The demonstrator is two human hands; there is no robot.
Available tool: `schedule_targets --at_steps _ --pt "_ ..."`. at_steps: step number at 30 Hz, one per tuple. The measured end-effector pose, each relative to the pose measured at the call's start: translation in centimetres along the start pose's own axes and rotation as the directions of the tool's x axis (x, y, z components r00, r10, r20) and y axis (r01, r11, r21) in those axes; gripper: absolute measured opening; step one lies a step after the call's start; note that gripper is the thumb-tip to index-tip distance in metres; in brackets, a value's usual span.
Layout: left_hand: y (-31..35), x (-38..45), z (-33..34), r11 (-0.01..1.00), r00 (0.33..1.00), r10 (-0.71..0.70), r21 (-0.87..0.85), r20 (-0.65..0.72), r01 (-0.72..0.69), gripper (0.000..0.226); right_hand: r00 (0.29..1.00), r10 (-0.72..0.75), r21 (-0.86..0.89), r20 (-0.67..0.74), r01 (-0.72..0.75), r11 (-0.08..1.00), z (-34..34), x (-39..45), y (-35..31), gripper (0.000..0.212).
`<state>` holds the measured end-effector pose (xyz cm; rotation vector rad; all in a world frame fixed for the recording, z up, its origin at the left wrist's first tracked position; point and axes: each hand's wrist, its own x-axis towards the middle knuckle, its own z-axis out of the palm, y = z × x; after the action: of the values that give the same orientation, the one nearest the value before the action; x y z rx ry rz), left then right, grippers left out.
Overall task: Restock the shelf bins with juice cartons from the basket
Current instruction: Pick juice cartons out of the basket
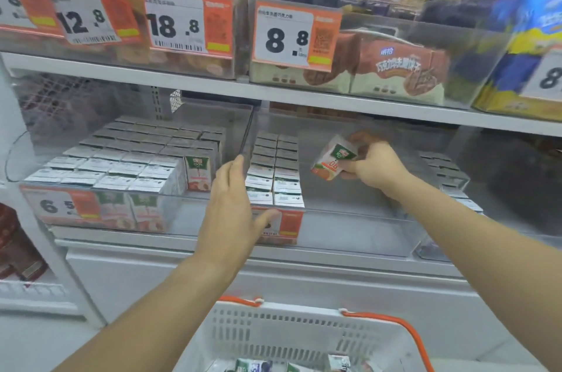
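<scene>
Clear plastic bin [334, 219]: your right hand [375, 167] grips 1 juice carton [334, 161] tilted above its bare right side, while your left hand [231, 204], fingers straight, steadies its front left corner.

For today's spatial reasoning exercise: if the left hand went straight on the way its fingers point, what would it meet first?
Probably the middle bin's front wall, then the cartons stacked behind it. The left hand looks close, though depth is unclear.
</scene>
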<state>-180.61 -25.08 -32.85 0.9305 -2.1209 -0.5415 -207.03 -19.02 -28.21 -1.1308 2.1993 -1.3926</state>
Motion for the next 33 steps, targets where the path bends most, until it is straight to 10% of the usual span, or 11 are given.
schedule_targets --at_steps 12,22,26,33 --pt "-1.8 0.3 0.9 0.999 0.997 0.05 -0.018 -0.051 -0.051 0.103 0.999 0.002 -0.42 -0.033 -0.015 0.908 6.2 11.0 3.8 0.047" --pt "-1.8 0.5 0.8 0.999 0.999 0.043 -0.023 -0.03 -0.044 0.101 0.995 0.062 -0.302 -0.072 -0.081 0.95 5.7 9.8 3.1 0.053" --pt "-0.8 0.3 0.3 1.0 1.0 -0.002 -0.026 0.018 0.003 0.102 0.999 -0.031 -0.085 -0.015 0.03 0.996 1.9 4.3 -0.5 0.015" --pt "3.2 -1.2 -1.2 0.973 0.966 0.226 -0.019 -0.129 -0.23 0.07 0.867 -0.081 -0.017 0.492 0.103 0.995 -0.7 -12.9 -0.6 0.011"
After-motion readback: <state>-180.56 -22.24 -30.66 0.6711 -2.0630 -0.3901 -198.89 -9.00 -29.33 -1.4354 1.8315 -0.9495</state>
